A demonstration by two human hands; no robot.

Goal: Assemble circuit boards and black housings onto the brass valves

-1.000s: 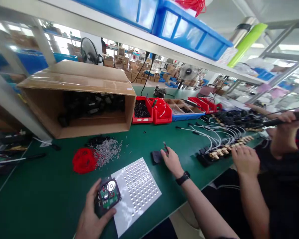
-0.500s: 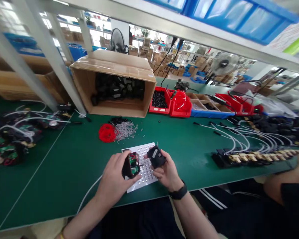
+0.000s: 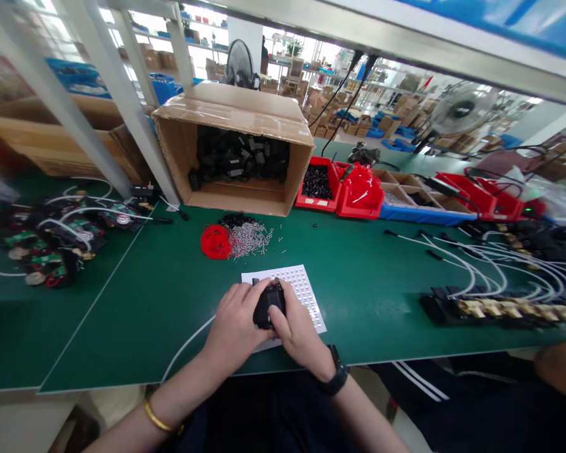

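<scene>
Both of my hands are closed around one black plastic housing (image 3: pixel 266 306) over the bench. My left hand (image 3: pixel 233 321) grips its left side, with fingers over the top edge. On the other side, my right hand (image 3: pixel 299 327) holds it, thumb pressed on the near face. The green circuit board inside is hidden now. A white cable (image 3: pixel 183 348) runs from beneath my left hand toward the bench edge. Under the housing lies a white sheet with rows of small shiny dots (image 3: pixel 306 291).
Beyond the sheet lie red rings (image 3: pixel 216 242) and a pile of screws (image 3: pixel 252 239). A carton of black parts (image 3: pixel 245 204) and red bins (image 3: pixel 317 202) stand behind. Circuit assemblies (image 3: pixel 42 251) lie left; brass-fitted units with white cables (image 3: pixel 490 308) stand right, near another person's arm (image 3: pixel 561 368).
My hands have come together. The black cover in my right hand now sits against the open housing from my left, hiding the circuit board. The camera view has shifted slightly.
</scene>
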